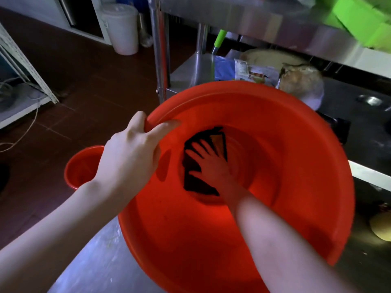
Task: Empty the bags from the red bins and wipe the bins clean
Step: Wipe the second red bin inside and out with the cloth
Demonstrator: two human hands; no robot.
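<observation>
A large red bin (296,166) fills the middle of the head view, its mouth towards me, with no bag inside. My left hand (131,153) grips its rim at the upper left, fingers curled over the edge. My right hand (211,163) reaches deep inside and presses a dark cloth (196,182) flat against the bin's bottom with spread fingers. A second, smaller red bin (78,166) stands on the floor to the left, partly hidden behind my left wrist.
A steel table leg (161,60) and a lower shelf (186,75) with packets and a round board stand behind the bin. A white lidded bucket (123,28) sits far left on the dark tiled floor. Green crates (364,20) rest on the tabletop. A steel surface (95,261) lies below.
</observation>
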